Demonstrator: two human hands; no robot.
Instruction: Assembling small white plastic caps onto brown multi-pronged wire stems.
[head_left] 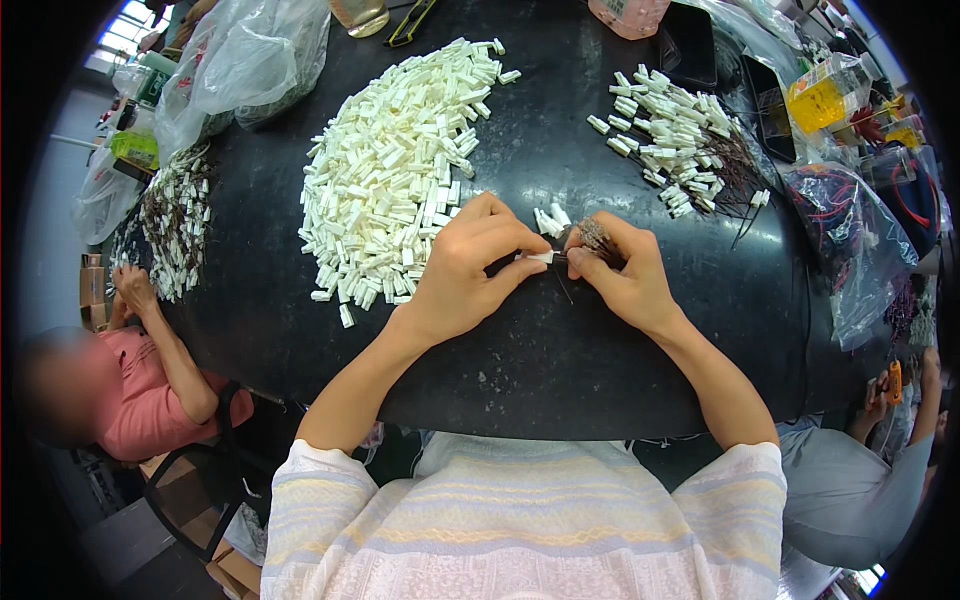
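Note:
Between thumb and forefinger, my left hand point(470, 255) pinches a small white plastic connector housing point(543, 257). My right hand point(625, 270) is closed on a bundle of thin dark wires with metallic ends point(597, 238), its fingertips close against the connector. One thin wire hangs down below the fingertips. Just beyond my hands lie a few white connectors point(551, 219). Left of them spreads a large heap of loose white connector housings point(385, 170), beside my left hand. At the far right sits a smaller pile of white connectors with dark wires attached point(675, 135).
The black table point(500, 370) curves round in front of me. A yellow-handled cutter point(411, 22), a cup point(360, 14), clear plastic bags point(240, 60), a phone point(688, 45) and a bottle of yellow liquid point(830, 92) stand or lie around. Co-workers sit on both sides, one in pink point(150, 390).

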